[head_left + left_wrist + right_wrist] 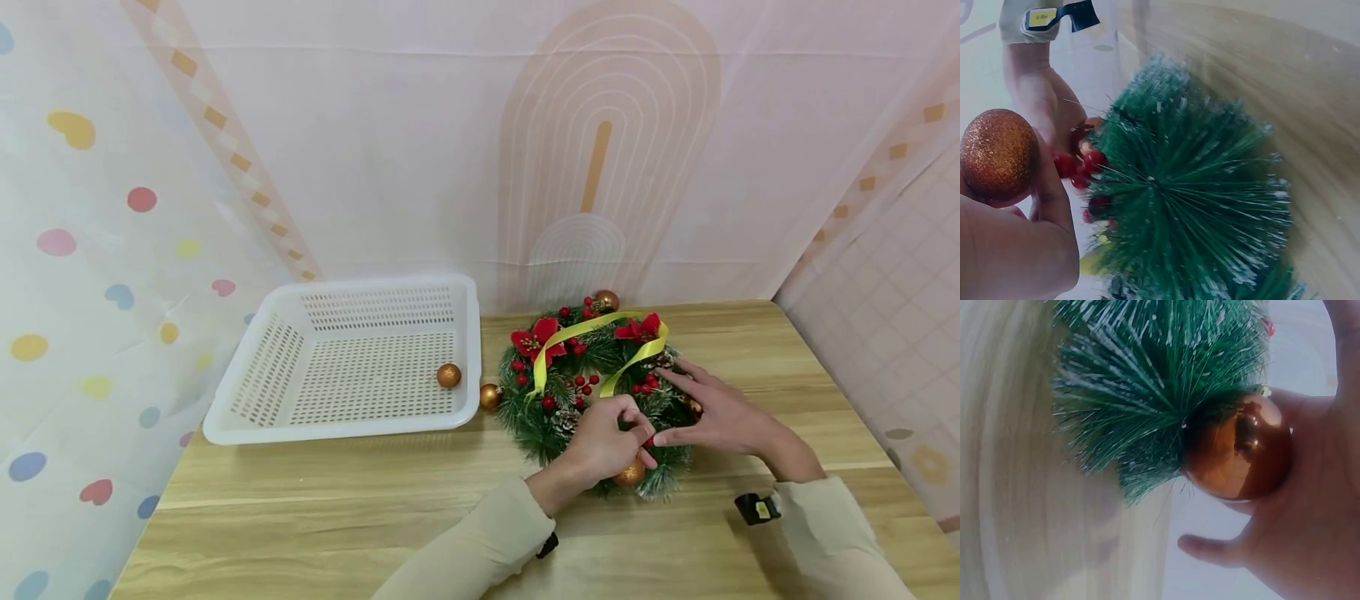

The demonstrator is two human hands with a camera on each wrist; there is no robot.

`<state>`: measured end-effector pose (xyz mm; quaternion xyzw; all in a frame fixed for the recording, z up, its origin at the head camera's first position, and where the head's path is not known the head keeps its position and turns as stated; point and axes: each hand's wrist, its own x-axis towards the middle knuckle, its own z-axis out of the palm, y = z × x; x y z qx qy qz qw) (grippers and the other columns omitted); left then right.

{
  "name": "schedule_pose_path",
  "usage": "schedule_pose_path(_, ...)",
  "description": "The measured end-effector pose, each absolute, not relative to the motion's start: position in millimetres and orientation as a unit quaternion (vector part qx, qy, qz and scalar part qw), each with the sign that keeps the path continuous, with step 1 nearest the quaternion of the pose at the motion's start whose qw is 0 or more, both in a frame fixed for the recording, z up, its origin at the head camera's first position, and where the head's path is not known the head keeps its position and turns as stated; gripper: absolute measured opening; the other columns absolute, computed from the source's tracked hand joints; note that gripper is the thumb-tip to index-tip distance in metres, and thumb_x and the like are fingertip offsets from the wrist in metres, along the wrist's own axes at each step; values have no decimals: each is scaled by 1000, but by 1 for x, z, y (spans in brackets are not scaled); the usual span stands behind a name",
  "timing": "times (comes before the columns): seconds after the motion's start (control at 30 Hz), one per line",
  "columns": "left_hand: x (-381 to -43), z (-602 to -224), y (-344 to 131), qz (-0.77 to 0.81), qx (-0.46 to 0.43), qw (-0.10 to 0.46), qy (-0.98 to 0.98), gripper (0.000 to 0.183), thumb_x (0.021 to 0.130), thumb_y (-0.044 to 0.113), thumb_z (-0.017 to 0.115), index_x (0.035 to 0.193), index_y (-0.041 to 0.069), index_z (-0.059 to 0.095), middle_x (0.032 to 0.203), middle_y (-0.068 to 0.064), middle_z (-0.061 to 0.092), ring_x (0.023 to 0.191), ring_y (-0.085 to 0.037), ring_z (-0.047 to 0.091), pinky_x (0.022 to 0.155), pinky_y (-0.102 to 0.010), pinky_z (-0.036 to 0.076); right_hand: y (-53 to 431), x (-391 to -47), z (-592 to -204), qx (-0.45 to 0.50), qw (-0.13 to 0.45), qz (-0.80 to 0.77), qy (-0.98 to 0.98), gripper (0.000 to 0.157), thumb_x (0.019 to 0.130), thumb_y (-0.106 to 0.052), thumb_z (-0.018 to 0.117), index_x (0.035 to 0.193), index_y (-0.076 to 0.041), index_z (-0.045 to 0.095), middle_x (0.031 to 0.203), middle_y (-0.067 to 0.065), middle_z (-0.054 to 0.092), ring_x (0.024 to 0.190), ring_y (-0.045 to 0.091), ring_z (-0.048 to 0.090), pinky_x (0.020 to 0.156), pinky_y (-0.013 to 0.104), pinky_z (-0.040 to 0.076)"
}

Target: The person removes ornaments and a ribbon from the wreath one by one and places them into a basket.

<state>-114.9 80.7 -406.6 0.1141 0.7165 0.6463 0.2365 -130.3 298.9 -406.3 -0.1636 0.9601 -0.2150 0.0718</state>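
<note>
A green Christmas wreath (pixel 525 421) lies on the table, dressed with red flowers, berries and pine cones. My left hand (pixel 603 442) is over its near side with curled fingers, holding a glittery copper bauble (pixel 999 155) beside the palm. Thumb and index finger come together close to some red berries (pixel 1094 160). Around the wreath's right side my right hand (pixel 723 417) spreads its thumb and fingers, thumb tip near the left fingertips. A shiny copper bauble (pixel 1238 445) at the wreath's edge is against the right palm. Yellow ribbon (pixel 581 329) loops across the wreath's top.
To the left stands a white perforated basket (pixel 341 435) with one copper bauble (pixel 448 375) inside. Another bauble (pixel 490 397) sits between basket and wreath, and one more (pixel 607 301) at the wreath's back. Behind the wooden table (pixel 337 517) hangs a patterned cloth (pixel 390 150).
</note>
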Motion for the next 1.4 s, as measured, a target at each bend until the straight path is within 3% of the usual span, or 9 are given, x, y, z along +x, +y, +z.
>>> schedule_pose_path(0.13, -113, -405, 83, 655, 97, 232, 712, 35, 99, 2, 56, 76, 11, 32, 87, 4, 66, 62, -17, 70, 39, -22, 26, 295, -128, -406, -154, 61, -192, 967, 95, 78, -56, 77, 150, -5, 41, 156, 30, 26, 134, 55, 35, 94, 78, 30)
schedule_pose_path(0.3, -113, -410, 81, 702, 83, 230, 669, 37, 97, 2, 59, 77, 12, 30, 86, -1, 66, 69, -22, 72, 56, -26, 53, 292, -126, -409, -143, 45, -179, 972, 92, 80, -58, 74, 149, -6, 43, 155, 29, 28, 134, 53, 37, 95, 76, 27)
schedule_pose_path(0.4, -114, -414, 77, 725, 86, 226, 645, 37, 96, 3, 61, 77, 12, 31, 87, -3, 68, 71, -24, 73, 66, -31, 58, 290, -127, -410, -140, 35, -168, 975, 90, 81, -59, 72, 148, -6, 44, 155, 28, 29, 133, 52, 38, 94, 75, 27)
schedule_pose_path(0.67, -111, -421, 59, 736, 107, 231, 628, 26, 96, 3, 63, 84, 8, 40, 91, -2, 68, 68, -19, 71, 73, -31, 58, 285, -126, -410, -133, 26, -153, 979, 90, 80, -61, 71, 146, -5, 47, 154, 28, 31, 131, 51, 43, 94, 74, 27)
schedule_pose_path(1.03, -110, -421, 48, 707, 118, 227, 659, 17, 95, -2, 59, 87, 6, 47, 94, -9, 68, 66, -13, 67, 64, -27, 56, 282, -126, -406, -124, 48, -154, 979, 97, 79, -64, 71, 149, -4, 42, 155, 29, 28, 131, 52, 43, 96, 77, 24)
schedule_pose_path(1.27, -108, -417, 45, 642, 144, 225, 719, 11, 92, 1, 65, 91, 10, 57, 86, 3, 63, 66, -22, 64, 50, -23, 41, 283, -125, -404, -127, 58, -152, 978, 102, 77, -65, 72, 150, -3, 39, 156, 29, 26, 134, 52, 39, 97, 78, 22)
schedule_pose_path(1.4, -107, -416, 44, 619, 160, 206, 741, 12, 92, 3, 66, 89, 11, 57, 82, 3, 62, 65, -25, 64, 50, -23, 42, 280, -126, -403, -123, 64, -146, 980, 104, 76, -67, 71, 151, -3, 37, 156, 30, 26, 133, 53, 40, 97, 80, 20)
